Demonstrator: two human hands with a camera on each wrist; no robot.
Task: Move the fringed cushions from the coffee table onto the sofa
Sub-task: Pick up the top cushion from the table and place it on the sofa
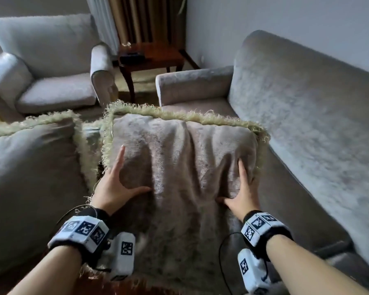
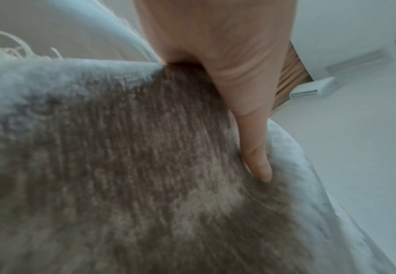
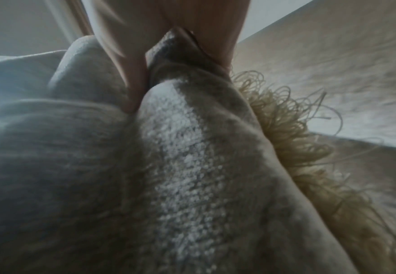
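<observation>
Two fringed cushions [image 1: 179, 158] [image 1: 30, 162], one sofa [image 1: 307, 124]

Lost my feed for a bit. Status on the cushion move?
Left hand and right hand both gripping one fringed cushion, held beside the sofa. Second cushion waiting left. Sofa seat ahead unobstructed.

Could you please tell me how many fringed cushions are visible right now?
2: one cushion held between the left hand and right hand beside the sofa; another cushion to its left. Others may lie outside the view.
</observation>
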